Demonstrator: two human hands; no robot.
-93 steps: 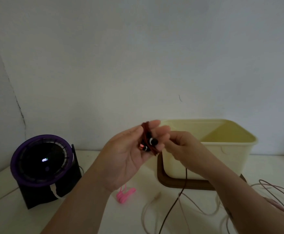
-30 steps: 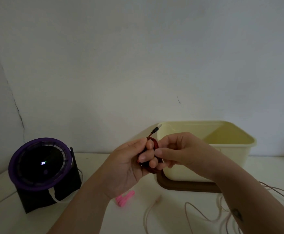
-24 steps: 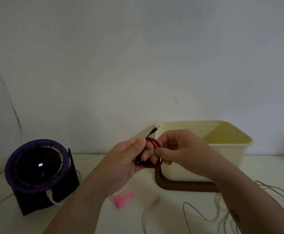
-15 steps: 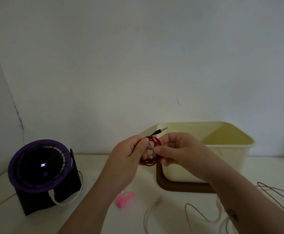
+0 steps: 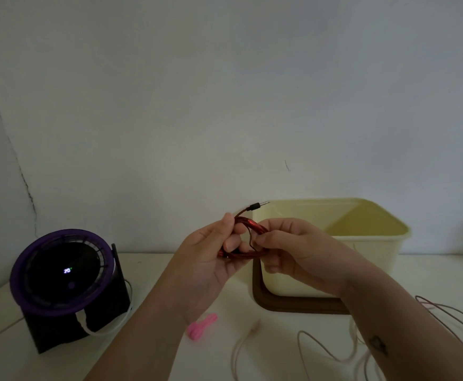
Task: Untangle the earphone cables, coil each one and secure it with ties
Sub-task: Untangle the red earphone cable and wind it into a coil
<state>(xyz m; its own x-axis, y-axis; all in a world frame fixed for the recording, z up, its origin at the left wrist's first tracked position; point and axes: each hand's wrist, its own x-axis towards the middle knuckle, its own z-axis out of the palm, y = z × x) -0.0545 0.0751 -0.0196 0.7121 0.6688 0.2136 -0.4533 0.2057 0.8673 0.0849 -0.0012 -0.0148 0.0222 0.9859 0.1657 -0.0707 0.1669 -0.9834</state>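
A red earphone cable (image 5: 255, 228) is wound into a small coil, held in the air between both hands in front of the cream tub. My left hand (image 5: 211, 259) pinches the coil's left side; my right hand (image 5: 293, 251) grips its right side. The black jack plug (image 5: 255, 207) sticks up out of the coil. A pink cable tie (image 5: 201, 325) lies on the white table under my left forearm. A loose pale pink earphone cable (image 5: 318, 350) sprawls over the table at the lower right, partly hidden by my right arm.
A cream plastic tub (image 5: 367, 244) stands on a brown lid (image 5: 288, 306) against the wall at the right. A purple-rimmed black fan (image 5: 62, 273) with a lit display and a white cord sits at the left. More pink cable loops (image 5: 461, 320) lie at the far right edge.
The trailing end of the red cable has been wound in; the whole cable is now a small coil with the plug sticking up. Both hands have shifted their hold round the coil.
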